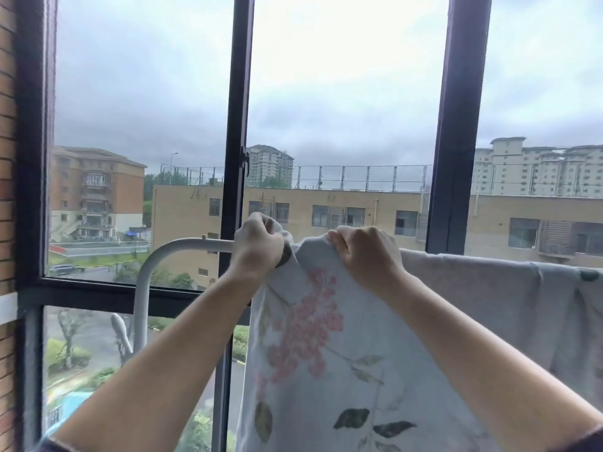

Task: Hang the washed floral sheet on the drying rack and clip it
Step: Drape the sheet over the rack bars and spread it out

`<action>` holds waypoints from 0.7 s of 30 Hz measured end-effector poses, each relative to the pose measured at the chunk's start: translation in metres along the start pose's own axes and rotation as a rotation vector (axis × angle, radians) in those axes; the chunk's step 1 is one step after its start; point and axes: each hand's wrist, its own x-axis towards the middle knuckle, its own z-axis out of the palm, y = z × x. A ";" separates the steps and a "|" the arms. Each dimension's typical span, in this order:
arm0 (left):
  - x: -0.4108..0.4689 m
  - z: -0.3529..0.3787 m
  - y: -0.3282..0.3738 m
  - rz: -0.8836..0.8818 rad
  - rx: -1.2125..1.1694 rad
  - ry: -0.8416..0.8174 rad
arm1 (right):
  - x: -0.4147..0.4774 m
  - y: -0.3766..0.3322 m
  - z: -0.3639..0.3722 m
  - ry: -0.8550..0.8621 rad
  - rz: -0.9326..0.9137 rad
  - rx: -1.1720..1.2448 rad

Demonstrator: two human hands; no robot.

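The pale floral sheet [326,370], printed with pink blossoms and dark leaves, hangs over the white drying rack's top bar [195,244] and runs off to the right. My left hand [259,247] grips the sheet's top edge at the bar, fingers curled round the cloth. Just to its right, my right hand [365,252] pinches the same top edge. No clip is visible. The bar under the sheet is hidden.
The rack's curved white corner and upright [142,308] stand at the left, close to the dark-framed window [233,158]. A brick wall [6,158] borders the far left. Buildings and a street lie outside, far below.
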 end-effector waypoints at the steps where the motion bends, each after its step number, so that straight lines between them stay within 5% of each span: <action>1: 0.002 -0.003 -0.002 0.033 -0.008 -0.002 | 0.005 -0.007 0.002 0.012 -0.010 0.024; 6: 0.000 -0.010 -0.011 0.207 0.031 -0.223 | 0.019 -0.035 0.018 0.016 -0.009 0.116; 15: 0.007 -0.026 -0.017 0.380 0.154 0.094 | 0.016 -0.030 0.008 -0.087 0.005 0.030; 21: 0.007 -0.027 -0.033 0.267 0.365 0.119 | 0.006 -0.028 0.024 -0.090 -0.040 -0.090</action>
